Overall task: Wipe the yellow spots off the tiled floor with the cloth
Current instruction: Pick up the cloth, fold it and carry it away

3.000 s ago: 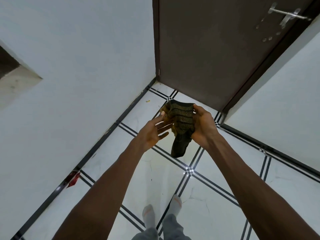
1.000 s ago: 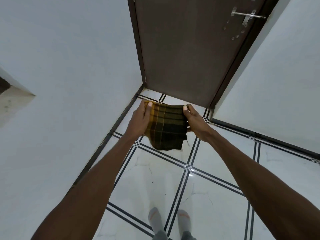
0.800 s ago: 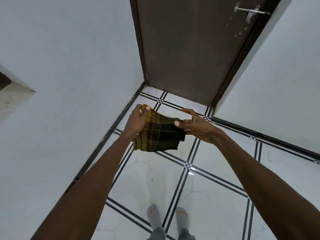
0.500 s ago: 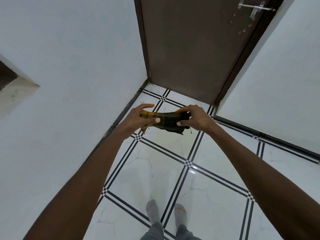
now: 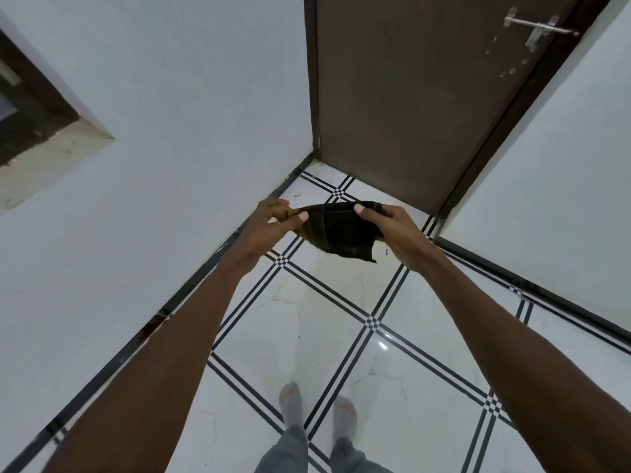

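Pinching the top edge of the cloth (image 5: 336, 230) between thumb and fingers, the left hand (image 5: 269, 223) and the right hand (image 5: 392, 230) hold it out at arm's length above the tiled floor (image 5: 341, 336). The left thumb lies flat over the yellowish left corner, its nail turned up to the camera, with the fingers curled behind the fabric. The right thumb presses on the upper edge further along, and the right fingers wrap under and behind the cloth's right side. Both grips are closed on the fabric. The cloth is dark with faint lighter plaid lines; it sags between the two hands and its lower edge hangs free in the air, clear of the tiles. Both wrists are fairly straight, and both bare forearms stretch forward and converge toward the cloth from the lower corners of the view. Beyond the left hand, one small yellow spot (image 5: 297, 195) lies on the white tile near the corner where the wall (image 5: 170, 131) meets the brown door (image 5: 409, 97). Below, two feet in grey socks (image 5: 290, 402) stand on the black-lined tiles.
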A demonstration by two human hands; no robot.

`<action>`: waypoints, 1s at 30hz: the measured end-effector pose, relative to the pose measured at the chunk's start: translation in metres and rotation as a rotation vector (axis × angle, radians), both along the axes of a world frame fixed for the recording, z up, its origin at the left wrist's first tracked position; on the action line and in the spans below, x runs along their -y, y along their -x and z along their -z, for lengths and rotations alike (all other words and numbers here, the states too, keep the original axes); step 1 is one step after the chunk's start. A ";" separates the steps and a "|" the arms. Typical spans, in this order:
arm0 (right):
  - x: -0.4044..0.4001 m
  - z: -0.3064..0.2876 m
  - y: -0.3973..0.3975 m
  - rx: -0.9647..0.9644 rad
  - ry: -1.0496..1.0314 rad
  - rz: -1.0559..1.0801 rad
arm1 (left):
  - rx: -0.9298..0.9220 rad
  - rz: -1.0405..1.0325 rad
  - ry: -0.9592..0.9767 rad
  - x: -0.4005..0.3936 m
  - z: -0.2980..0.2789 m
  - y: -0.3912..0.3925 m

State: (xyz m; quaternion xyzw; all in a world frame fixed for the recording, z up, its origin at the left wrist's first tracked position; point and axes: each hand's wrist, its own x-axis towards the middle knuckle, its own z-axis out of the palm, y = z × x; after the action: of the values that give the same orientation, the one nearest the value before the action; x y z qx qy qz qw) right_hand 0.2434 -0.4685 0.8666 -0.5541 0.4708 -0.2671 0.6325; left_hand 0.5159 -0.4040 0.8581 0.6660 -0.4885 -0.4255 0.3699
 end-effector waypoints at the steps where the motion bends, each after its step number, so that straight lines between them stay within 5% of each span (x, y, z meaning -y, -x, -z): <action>1: -0.007 0.002 -0.006 0.052 -0.043 0.001 | -0.084 -0.032 -0.017 -0.008 0.000 -0.002; 5: -0.037 0.002 -0.044 0.182 -0.125 -0.033 | -0.291 -0.170 -0.044 -0.047 0.000 -0.012; 16: -0.163 0.003 -0.208 0.116 -0.198 -0.383 | -0.365 -0.833 -0.010 -0.241 0.024 -0.114; 30: -0.552 -0.025 -0.426 0.058 -0.195 -1.034 | -0.402 -1.542 0.218 -0.717 -0.006 -0.185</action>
State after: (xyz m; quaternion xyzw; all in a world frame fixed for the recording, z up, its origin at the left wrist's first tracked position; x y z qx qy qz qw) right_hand 0.6694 0.0831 0.8917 -0.6449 0.1409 0.1097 0.7432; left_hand 0.7010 0.3127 0.8643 0.6868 0.1459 -0.1120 0.7032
